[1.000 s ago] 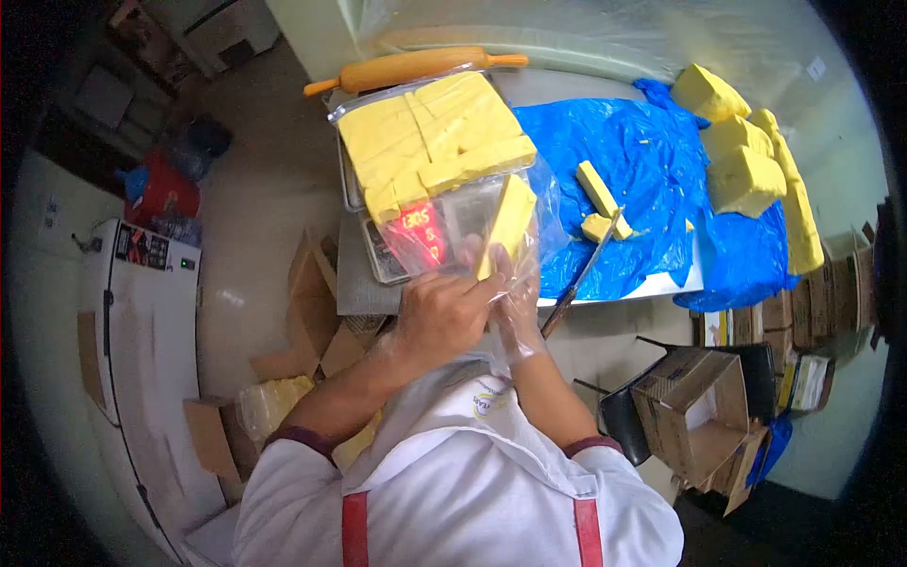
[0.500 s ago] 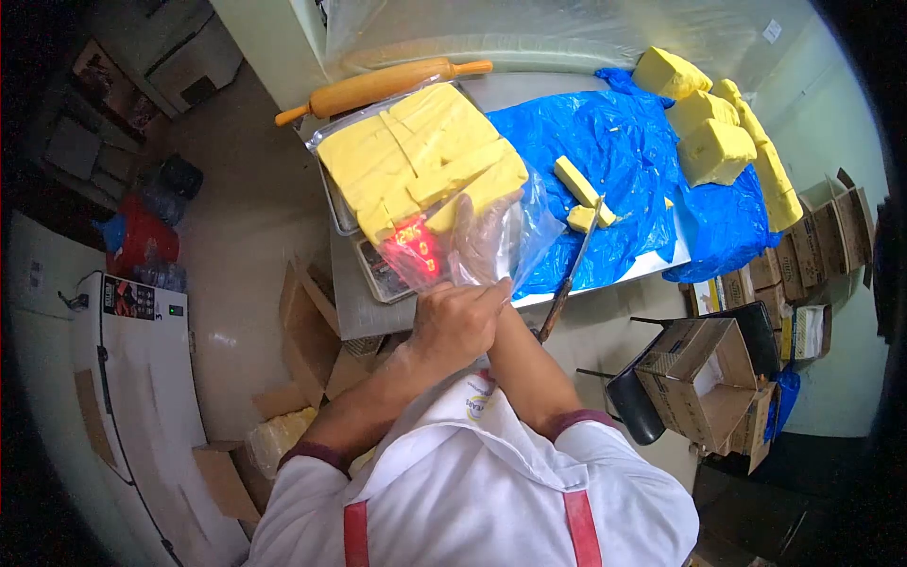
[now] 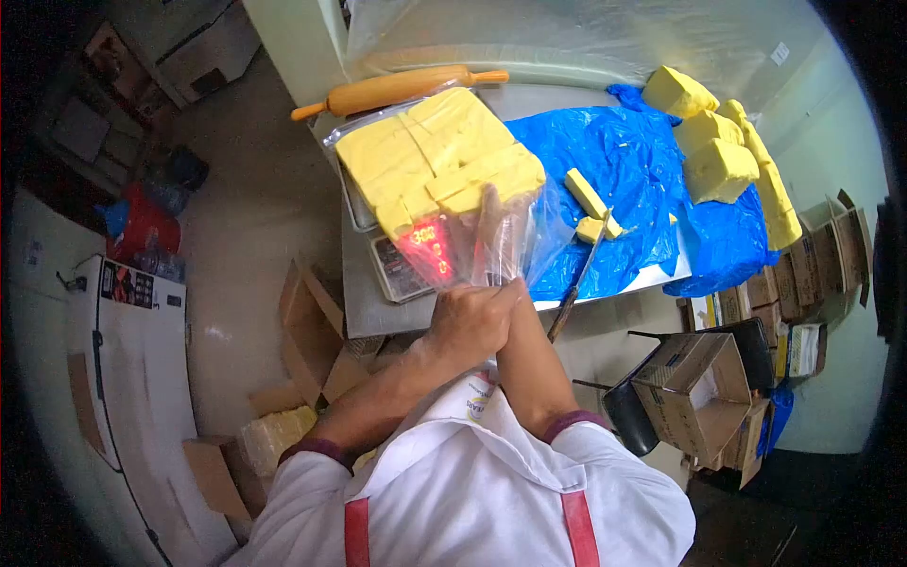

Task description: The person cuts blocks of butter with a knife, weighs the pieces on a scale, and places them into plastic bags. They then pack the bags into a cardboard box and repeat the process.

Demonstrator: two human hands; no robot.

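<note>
A clear plastic bag [image 3: 546, 246] covers my right hand [image 3: 498, 236], its fingers stretched toward the near edge of yellow butter-like slabs [image 3: 430, 156]. My left hand [image 3: 470, 324] is closed on the gathered bag at my right wrist. The slabs lie side by side in a metal tray [image 3: 351, 196] on a digital scale [image 3: 397, 269], whose red digits glow through the plastic. To the right, a long knife [image 3: 578, 288] rests beside cut yellow pieces [image 3: 588, 194] on blue plastic sheeting [image 3: 628, 165].
A wooden rolling pin [image 3: 402, 90] lies behind the tray. Large yellow blocks [image 3: 720, 170] stand at the table's right end. Open cardboard boxes [image 3: 694, 387] sit on a black chair at right, and another carton [image 3: 312, 326] stands by the table's left side. A white chest freezer [image 3: 142, 378] is at far left.
The view has shifted slightly, so the table things appear further right. My right hand's fingers sit a little differently in the bag; my left hand keeps its grip.
</note>
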